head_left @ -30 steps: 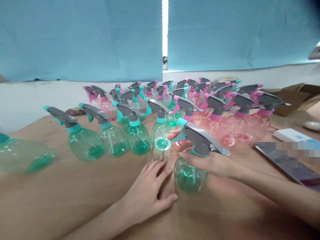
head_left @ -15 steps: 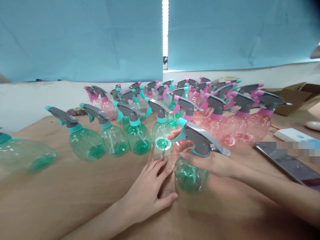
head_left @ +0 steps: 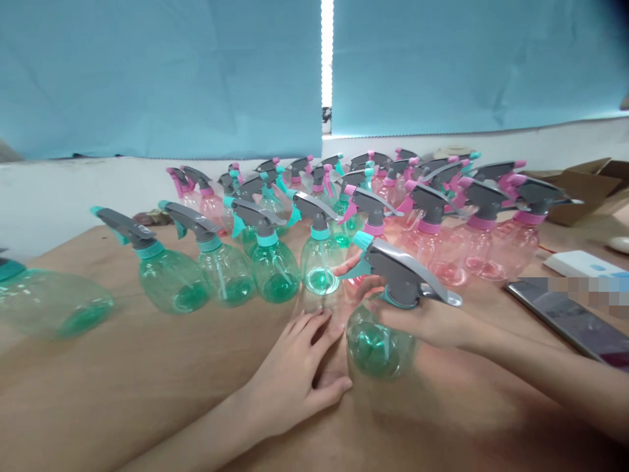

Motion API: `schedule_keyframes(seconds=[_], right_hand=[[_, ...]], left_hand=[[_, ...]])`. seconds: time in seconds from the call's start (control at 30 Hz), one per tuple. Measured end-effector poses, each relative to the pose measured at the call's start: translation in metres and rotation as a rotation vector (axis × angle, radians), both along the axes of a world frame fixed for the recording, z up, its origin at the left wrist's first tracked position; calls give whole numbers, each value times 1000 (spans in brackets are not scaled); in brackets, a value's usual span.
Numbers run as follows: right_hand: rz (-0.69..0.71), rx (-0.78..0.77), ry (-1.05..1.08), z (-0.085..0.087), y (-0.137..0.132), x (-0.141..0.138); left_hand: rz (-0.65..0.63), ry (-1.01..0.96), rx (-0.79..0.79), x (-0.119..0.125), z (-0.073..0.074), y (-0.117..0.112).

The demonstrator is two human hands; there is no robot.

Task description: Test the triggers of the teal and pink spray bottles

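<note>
My right hand [head_left: 427, 321] is wrapped round the neck of a green spray bottle [head_left: 378, 344], just under its grey trigger head [head_left: 405, 275] with a teal nozzle. The bottle stands upright on the brown table [head_left: 147, 380]. My left hand [head_left: 295, 373] lies flat on the table beside the bottle's base, fingers stretched out and apart, its thumb touching or nearly touching the bottle.
Behind stand rows of finished bottles: green ones [head_left: 275, 269] to the left and pink ones [head_left: 472, 242] to the right. Another green bottle [head_left: 49, 305] sits at the far left. A phone [head_left: 570, 321], a white box [head_left: 582, 264] and a cardboard box [head_left: 580, 187] are at the right.
Both hands and the bottle stay put; the whole view has shifted slightly as my head moved.
</note>
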State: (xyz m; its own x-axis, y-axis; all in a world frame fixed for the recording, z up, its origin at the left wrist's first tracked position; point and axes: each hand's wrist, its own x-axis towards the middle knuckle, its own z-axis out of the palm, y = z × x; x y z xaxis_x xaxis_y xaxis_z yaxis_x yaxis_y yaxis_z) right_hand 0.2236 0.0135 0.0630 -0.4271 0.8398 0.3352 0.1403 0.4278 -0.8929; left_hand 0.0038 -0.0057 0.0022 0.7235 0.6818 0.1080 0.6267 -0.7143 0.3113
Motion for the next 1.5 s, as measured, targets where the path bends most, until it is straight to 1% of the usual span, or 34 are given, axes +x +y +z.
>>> schedule_keyframes(seconds=[0.13,0.3,0.4,0.63,0.87,0.97,1.03,1.17,1.27,1.4,1.5], right_hand=[[-8,22,-16,4,-2,0],[-57,126,-43,10,-4,-1],[-102,159,-59,11,-4,-2],[-88,124,-68,6,-2,0],[-55,19,1,-4,0,2],[-38,28,27,-6,1,1],[-56,36,26,-8,2,1],[-53,15,23,-9,4,2],[-39,70,25,-8,5,3],[-28,85,7,-6,5,2],[-52,97,-9,-5,4,1]], left_hand=[[-3,-4,0,0,-1,0],[0,-12,6,-1,-1,-1],[-1,-20,13,0,-1,-1],[-6,-3,12,0,0,-1],[-1,-29,-1,-1,-2,0],[3,-14,-7,0,-1,0],[2,-11,-7,0,0,-1],[1,-16,-7,0,0,-1],[-2,-21,-3,-1,0,-1],[-1,-12,-5,-1,0,0],[0,-5,-9,-1,0,-1]])
